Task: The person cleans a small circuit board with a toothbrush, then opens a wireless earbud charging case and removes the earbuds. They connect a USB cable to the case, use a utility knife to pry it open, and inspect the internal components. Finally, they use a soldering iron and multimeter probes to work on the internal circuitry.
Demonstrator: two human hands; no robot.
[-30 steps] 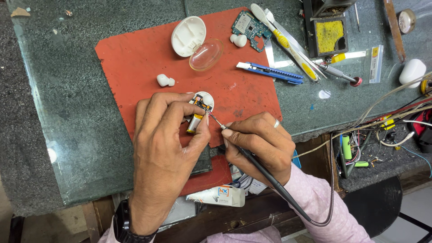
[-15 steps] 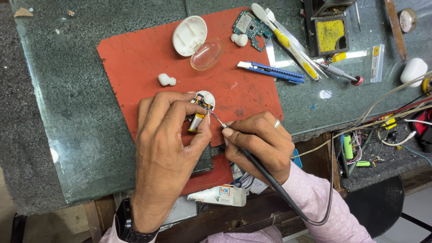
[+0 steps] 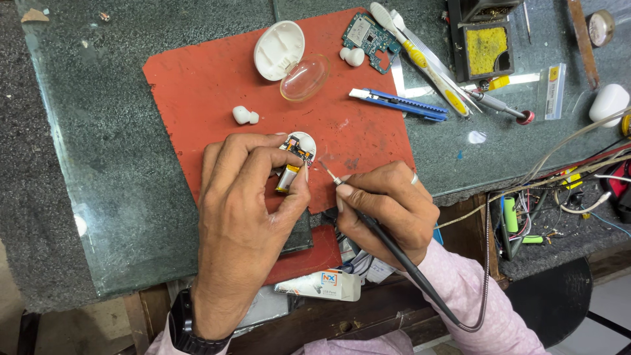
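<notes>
Earbud (image 3: pixel 294 158) sits opened on the red mat (image 3: pixel 197 85), pinched between the left hand's (image 3: pixel 246 217) fingers; right hand (image 3: pixel 388 210) is clamped around a soldering iron (image 3: pixel 368 220), its tip just beside.

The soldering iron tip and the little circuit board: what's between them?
Only bare red mat separates the soldering iron tip from the small circuit board, in the head view.

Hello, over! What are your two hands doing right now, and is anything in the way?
Left hand pinching opened earbud. Right hand gripping soldering iron, tip just beside earbud. Red mat around them bare, nothing blocking.
</notes>
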